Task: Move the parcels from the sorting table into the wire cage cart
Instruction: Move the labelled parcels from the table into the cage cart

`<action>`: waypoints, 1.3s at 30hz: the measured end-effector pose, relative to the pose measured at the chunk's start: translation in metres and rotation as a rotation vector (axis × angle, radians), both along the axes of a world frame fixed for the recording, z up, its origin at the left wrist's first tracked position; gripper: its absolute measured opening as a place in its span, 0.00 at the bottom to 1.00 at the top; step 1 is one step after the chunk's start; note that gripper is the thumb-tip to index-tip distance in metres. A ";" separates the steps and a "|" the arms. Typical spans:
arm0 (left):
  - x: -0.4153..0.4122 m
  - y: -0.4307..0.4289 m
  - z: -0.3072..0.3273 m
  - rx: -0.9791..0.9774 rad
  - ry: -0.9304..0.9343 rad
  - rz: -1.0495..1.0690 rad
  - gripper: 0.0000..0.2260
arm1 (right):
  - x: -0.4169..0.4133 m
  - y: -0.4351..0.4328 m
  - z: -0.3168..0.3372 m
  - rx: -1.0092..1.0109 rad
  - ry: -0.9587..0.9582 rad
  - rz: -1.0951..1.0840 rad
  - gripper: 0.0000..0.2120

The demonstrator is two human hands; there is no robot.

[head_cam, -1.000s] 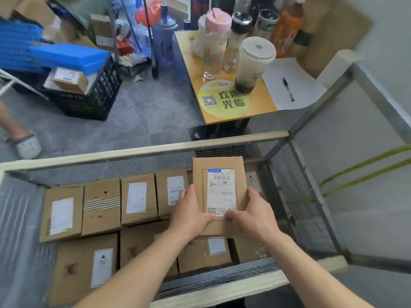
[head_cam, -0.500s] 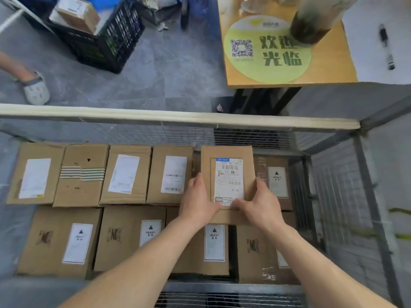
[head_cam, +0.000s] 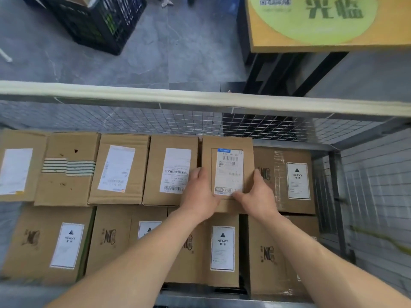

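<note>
A small brown parcel (head_cam: 229,145) with a white barcode label sits in the back row inside the wire cage cart (head_cam: 200,101). My left hand (head_cam: 198,194) grips its left edge and my right hand (head_cam: 258,196) grips its right edge, thumbs on the label side. It stands between a labelled box (head_cam: 171,152) on the left and a taped box marked HEAVY (head_cam: 295,181) on the right. Several other cardboard boxes fill the cart in two rows.
The cart's padded top rail runs across the view, with wire mesh below it and on the right side (head_cam: 367,170). Beyond the rail are a black plastic crate (head_cam: 100,21) on the grey floor and a wooden table (head_cam: 322,41) with a round green sticker.
Both hands have lowered the parcel deeper into the cart, into the back row between two boxes. The view has tilted down and closer to the boxes.
</note>
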State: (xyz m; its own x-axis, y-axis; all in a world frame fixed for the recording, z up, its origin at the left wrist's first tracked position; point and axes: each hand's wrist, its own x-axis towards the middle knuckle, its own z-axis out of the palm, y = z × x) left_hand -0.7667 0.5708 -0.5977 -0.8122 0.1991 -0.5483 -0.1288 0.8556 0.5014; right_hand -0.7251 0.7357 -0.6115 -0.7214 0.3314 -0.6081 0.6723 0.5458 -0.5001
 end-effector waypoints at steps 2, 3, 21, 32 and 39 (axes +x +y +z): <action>0.001 -0.001 -0.002 0.002 -0.015 -0.029 0.34 | 0.001 -0.001 -0.004 -0.005 -0.018 0.032 0.39; 0.002 -0.001 -0.001 0.002 -0.017 -0.048 0.34 | 0.001 -0.002 -0.004 -0.006 -0.022 0.042 0.38; 0.009 -0.039 0.202 -0.044 0.331 -0.491 0.28 | 0.048 -0.040 0.214 0.209 0.147 0.093 0.36; 0.041 -0.015 0.388 0.171 0.666 -0.807 0.28 | 0.133 -0.046 0.409 0.517 0.283 -0.083 0.38; 0.100 0.008 0.445 0.284 0.785 -0.941 0.27 | 0.212 -0.049 0.477 0.698 0.293 -0.200 0.33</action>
State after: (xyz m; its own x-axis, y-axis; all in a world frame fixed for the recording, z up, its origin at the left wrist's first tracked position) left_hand -0.6662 0.5783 -0.1528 -0.3792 0.9086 0.1750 0.8872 0.3033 0.3476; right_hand -0.5129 0.6869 -0.1343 -0.7064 0.7078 -0.0054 0.6848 0.6815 -0.2581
